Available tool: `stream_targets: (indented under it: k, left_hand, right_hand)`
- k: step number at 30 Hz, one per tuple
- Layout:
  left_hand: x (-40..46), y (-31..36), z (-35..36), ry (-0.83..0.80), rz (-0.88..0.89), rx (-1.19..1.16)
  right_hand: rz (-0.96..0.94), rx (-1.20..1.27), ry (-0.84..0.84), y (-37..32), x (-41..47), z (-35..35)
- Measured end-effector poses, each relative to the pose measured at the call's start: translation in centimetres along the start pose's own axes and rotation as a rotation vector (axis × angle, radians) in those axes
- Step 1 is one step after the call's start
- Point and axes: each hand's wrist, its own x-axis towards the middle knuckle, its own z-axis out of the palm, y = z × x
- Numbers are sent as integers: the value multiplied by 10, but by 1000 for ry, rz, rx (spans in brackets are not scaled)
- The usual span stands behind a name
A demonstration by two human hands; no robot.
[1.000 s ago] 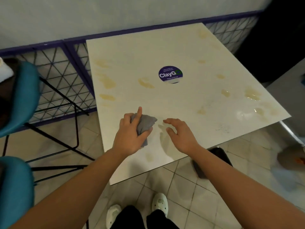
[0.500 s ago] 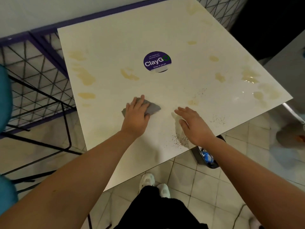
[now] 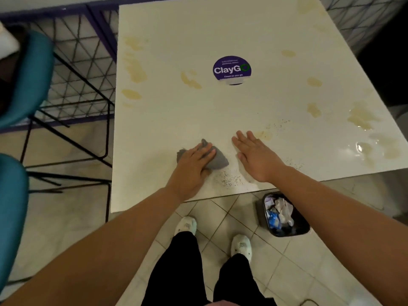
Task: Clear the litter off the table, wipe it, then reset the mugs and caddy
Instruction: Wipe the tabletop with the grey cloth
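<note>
At the far left stood two teal chairs [image 3: 24,80] on black metal legs, with a wire-grid railing [image 3: 84,69] behind them; beside these the white table [image 3: 198,29] carried yellowish stains [image 3: 135,70] along its left side, and more of them lay scattered toward its right edge. The left hand [image 3: 194,165] lay flat, fingers straight, pressing a crumpled grey cloth [image 3: 217,161] onto the tabletop near the front edge; nothing was clenched, the cloth merely pinned under the palm and fingers. Just in front of the cloth, between the two hands, a patch of dark crumbs [image 3: 229,180] speckled the surface. A round purple sticker [image 3: 231,69] reading "ClayGo" sat near the table's middle, well apart from both hands. The right hand [image 3: 256,156] rested beside the cloth, released and spread, palm down on the table, grasping nothing; more crumbs trailed to its right, and wet shiny patches [image 3: 371,149] lay near the right edge. On the tiled floor below the front edge stood a small black bin [image 3: 304,228] holding crumpled paper and blue wrappers [image 3: 279,214]; the person's white shoes [image 3: 185,225] stood to its left.
</note>
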Motion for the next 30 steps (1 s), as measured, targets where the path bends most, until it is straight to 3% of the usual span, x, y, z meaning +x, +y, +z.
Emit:
stream_targets:
  k: [5, 10, 14, 24, 27, 30]
  left_hand:
    - [-49, 40, 13, 24, -20, -146]
    - [-36, 43, 3, 325, -107, -166]
    - [-17, 28, 12, 199, -276, -56]
    - [-70, 73, 33, 80, 17, -85]
    - [-44, 55, 13, 252, -127, -92]
    - [-25, 40, 9, 186, -272, -33]
  right_hand:
    - [-121, -16, -34, 12, -4, -6]
    - [-174, 41, -9, 19, -3, -7]
    - [-192, 11, -37, 25, 0, -5]
    - [-178, 38, -73, 28, 2, -3]
    - [-181, 40, -80, 29, 2, -3]
    - [-180, 50, -83, 29, 3, -4]
